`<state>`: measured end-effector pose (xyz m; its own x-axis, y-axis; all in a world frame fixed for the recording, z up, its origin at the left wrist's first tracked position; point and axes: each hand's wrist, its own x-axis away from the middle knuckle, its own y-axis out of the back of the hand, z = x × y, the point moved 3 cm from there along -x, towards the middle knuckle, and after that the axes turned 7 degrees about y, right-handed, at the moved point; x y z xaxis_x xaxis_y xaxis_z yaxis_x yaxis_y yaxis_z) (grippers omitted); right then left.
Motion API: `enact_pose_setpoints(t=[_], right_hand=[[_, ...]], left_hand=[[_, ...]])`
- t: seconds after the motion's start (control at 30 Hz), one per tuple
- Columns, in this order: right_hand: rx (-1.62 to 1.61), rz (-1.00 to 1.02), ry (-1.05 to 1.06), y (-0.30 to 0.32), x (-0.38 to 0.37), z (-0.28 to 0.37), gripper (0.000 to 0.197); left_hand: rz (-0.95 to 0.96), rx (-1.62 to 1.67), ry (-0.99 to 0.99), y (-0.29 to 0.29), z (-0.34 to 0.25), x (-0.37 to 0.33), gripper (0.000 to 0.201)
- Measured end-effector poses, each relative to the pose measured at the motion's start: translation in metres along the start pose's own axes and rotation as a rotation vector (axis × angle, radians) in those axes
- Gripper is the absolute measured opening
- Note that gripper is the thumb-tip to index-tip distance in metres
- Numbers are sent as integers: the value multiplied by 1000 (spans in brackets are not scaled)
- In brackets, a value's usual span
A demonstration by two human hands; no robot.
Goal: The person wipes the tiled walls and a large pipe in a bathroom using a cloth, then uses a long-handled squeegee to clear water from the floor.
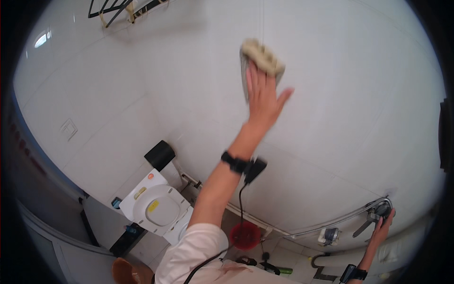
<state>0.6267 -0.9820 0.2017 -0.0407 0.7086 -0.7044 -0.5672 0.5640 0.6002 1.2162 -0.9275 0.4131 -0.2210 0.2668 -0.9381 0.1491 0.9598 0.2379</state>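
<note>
The white tiled wall [331,123] fills most of the view, its grout lines bending toward the rim. At about seven o'clock stands the white toilet [158,208], lid down, with a black box [160,155] just above it. A chrome hose [331,222] curves along the wall's foot toward four o'clock, and a small red bucket [245,235] sits on the floor near six o'clock. A dark rack [120,9] hangs at eleven o'clock.

The left hand [265,102] is raised near twelve o'clock, palm flat to the wall and fingers spread wide, pressing a beige sponge [262,59] against the tile; the fingertips lie on the sponge's lower part rather than curling round it. The hand is blurred. A black wrist device [243,165] with a cable sits on that forearm.

The right hand [382,225], at four o'clock, has its fingers curled round the chrome shower fitting [378,210] where the hose meets it; how firmly it grips I cannot tell.

Wiping well here seems to call for even pressure through the whole palm, so the sponge lies flat and does not slip out from under the open fingers. Overlapping strokes that follow the grout lines should avoid missed strips, and the grip on the fitting looks useful as a brace while reaching high.
</note>
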Motion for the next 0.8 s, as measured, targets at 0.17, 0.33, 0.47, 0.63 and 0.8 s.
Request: enact_pose_setpoints(t=[0.17,0.33,0.47,0.63,0.8], right_hand=[[-61,-36,63,1,-2,-6,51],[12,102,-139,-4,-1,5,54],[48,4,-15,2,0,-3,53],[57,-4,31,2,0,10,52],[-7,-1,-15,0,-3,2,53]], left_hand=[[-81,-102,60,5,37,-10,64],[-18,-29,583,-6,140,165,64],[174,117,515,-17,98,159,64],[28,-128,23,24,45,-10,66],[20,-105,195,1,87,44,75]])
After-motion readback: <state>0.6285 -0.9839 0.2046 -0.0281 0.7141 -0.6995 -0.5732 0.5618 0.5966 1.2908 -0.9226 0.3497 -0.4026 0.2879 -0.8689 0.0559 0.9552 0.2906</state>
